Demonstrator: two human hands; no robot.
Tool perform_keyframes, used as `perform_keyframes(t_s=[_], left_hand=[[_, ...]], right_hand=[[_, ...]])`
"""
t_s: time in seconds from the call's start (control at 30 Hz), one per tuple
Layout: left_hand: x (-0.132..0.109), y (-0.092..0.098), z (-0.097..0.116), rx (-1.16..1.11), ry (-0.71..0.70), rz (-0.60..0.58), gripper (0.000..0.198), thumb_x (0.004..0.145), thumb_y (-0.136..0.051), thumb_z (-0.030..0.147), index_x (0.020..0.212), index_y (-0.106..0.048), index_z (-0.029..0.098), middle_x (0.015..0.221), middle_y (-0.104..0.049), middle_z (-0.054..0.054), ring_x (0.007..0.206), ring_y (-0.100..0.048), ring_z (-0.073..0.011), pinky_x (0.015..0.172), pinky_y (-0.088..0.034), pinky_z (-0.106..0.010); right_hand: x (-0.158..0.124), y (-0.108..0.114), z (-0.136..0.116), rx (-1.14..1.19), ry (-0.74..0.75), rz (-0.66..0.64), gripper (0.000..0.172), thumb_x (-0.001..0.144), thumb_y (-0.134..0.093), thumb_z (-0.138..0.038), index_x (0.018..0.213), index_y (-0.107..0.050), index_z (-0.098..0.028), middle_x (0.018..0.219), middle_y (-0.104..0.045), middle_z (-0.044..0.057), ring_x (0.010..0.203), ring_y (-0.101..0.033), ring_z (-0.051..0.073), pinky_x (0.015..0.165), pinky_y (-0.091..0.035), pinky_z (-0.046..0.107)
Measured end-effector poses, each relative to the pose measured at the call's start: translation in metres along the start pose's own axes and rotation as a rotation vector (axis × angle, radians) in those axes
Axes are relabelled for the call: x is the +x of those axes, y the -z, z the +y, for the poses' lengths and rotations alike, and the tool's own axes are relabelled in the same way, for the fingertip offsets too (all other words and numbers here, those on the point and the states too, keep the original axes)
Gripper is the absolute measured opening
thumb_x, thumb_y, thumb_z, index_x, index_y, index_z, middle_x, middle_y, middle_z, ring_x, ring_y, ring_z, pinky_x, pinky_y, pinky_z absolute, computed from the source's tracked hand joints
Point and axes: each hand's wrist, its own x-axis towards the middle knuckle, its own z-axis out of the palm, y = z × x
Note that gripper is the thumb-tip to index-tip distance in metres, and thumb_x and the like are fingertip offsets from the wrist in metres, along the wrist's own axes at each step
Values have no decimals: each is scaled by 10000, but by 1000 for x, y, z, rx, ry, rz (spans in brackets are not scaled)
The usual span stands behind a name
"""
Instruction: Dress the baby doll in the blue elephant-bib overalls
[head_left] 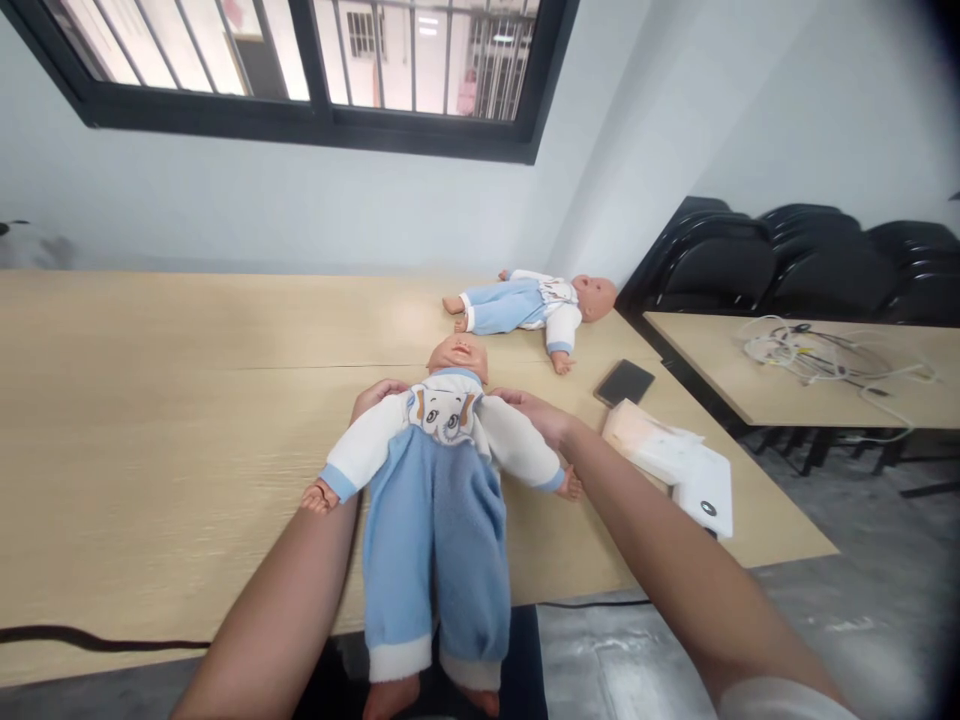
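Observation:
A baby doll in a white top with an animal face on the chest and light blue trousers lies on its back, head away from me. Its feet reach past the table's near edge. My left hand is at the doll's shoulder on the left, fingers curled behind the body and partly hidden. On the other side, my right hand holds the doll near its shoulder, with the fingertips tucked behind the white sleeve. Both doll arms spread outward over my forearms.
A second doll lies at the table's back right. Nearer are a dark phone, a tissue pack and a white box. Cables lie on another table, with stacked black chairs behind. A black cord crosses the front left.

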Motion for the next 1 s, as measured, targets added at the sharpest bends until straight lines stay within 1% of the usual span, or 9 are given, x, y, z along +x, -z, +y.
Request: perform_keyframes(t_s=[0.1,0.27,0.43,0.57,0.67,0.73,0.83,0.93,1.0], left_hand=[[1,2,1,-6,21,-8,420,606,-823,528,818,-704,186,852,-756,-60,869,-681,-241,800,-550,-331],[3,7,5,-34,76,-49,452,589,-847,550,812,-702,186,819,-749,-63,834,-691,-238,783,-556,-337],[-4,27,17,-107,140,-92,497,710,-785,613,918,-683,173,943,-753,-86,818,-698,-210,766,-567,-336],[-7,57,36,-241,156,183,406,801,-741,546,967,-646,188,996,-724,-53,792,-658,-133,779,-557,-272],[-13,73,61,-79,71,294,386,831,-709,538,970,-669,181,1030,-721,-59,840,-656,-143,785,-552,-261],[-21,76,81,199,24,217,419,848,-689,584,966,-706,182,1038,-734,-71,894,-666,-180,785,-548,-271],[-40,67,108,536,-31,-24,430,826,-732,599,1039,-760,226,1082,-759,-63,961,-691,-234,765,-542,-277],[-61,37,127,604,-60,-245,369,884,-693,540,1103,-775,254,1080,-779,-60,925,-729,-262,742,-556,-308],[-74,8,133,661,-175,-347,291,918,-675,459,1144,-765,300,1168,-768,-38,1024,-722,-273,850,-556,-333]], right_hand=[[-3,-3,-4,-62,-45,-20,306,749,-866,-299,999,-721,-196,919,-785,38,728,-717,180,688,-595,301],[-7,-1,-7,-20,-75,-135,324,832,-759,-262,1143,-729,-176,1110,-788,107,935,-757,249,832,-626,378],[-2,-1,-2,-47,-61,-59,299,846,-710,-194,1145,-732,-189,1086,-795,98,885,-760,244,784,-635,381],[-3,-2,-3,-60,-44,-63,287,853,-720,-202,1139,-730,-193,1077,-797,91,865,-757,229,784,-629,366],[-7,-1,-7,-77,-48,-109,273,851,-741,-207,1124,-737,-182,1074,-797,94,863,-757,217,807,-625,356],[-9,0,-9,-81,-47,-116,235,859,-740,-219,1090,-748,-176,1061,-799,95,850,-757,212,799,-625,346],[-8,1,-7,-69,-51,-107,217,863,-733,-223,1073,-755,-176,1063,-800,98,852,-759,213,800,-625,343],[-6,-1,-4,-46,-51,-93,260,852,-714,-200,1109,-747,-178,1089,-797,101,876,-760,222,830,-622,363],[-8,-3,-6,-88,-32,-73,272,866,-677,-202,1129,-737,-164,1084,-795,112,869,-759,236,827,-617,389]])
